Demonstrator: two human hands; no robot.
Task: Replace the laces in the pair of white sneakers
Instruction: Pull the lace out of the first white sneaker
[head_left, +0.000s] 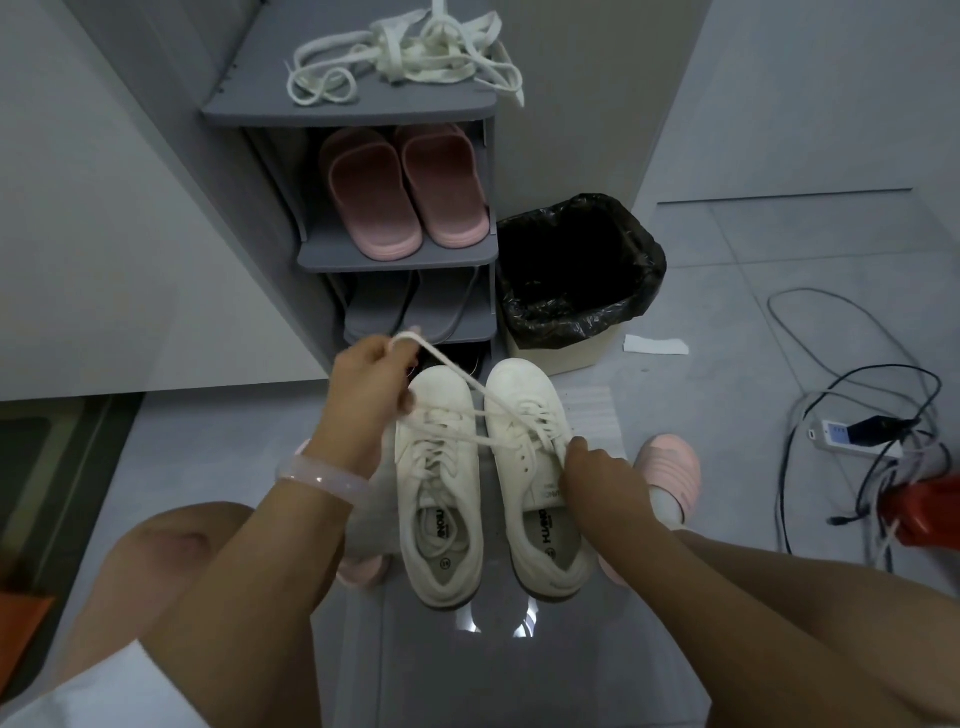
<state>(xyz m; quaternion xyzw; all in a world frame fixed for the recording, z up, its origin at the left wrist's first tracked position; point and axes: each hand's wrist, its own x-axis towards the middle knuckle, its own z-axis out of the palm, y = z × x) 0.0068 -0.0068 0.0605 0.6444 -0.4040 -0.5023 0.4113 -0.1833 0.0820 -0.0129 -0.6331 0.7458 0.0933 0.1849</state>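
Closest to me are my bare knees, one low on each side, with the floor (519, 675) between them. From the left, my left hand (363, 384) is raised above the toe of the left sneaker (436, 483), wearing a pale bracelet (324, 475) at the wrist. Its fingers are curled tight around a loop of white lace (452, 371), pinched at the top of the fist; from there the lace runs taut, down and to the right, to the eyelets of the right sneaker (530, 467). Both sneakers stand side by side on the floor, toes away from me, touching or nearly so, and the left one is laced. My right hand (597, 478) rests on the outer side of the right sneaker near the eyelets; its fingers bend down against the upper, but I cannot tell whether they pinch lace or only press the shoe. Behind the shoes stands a grey rack (395, 254) with pink slippers (400, 192) on a shelf and a heap of loose white laces (410, 57) on top. Just right of the rack is a bin (576, 275) lined with black plastic. Far right, cables (857, 415) sprawl across the floor.
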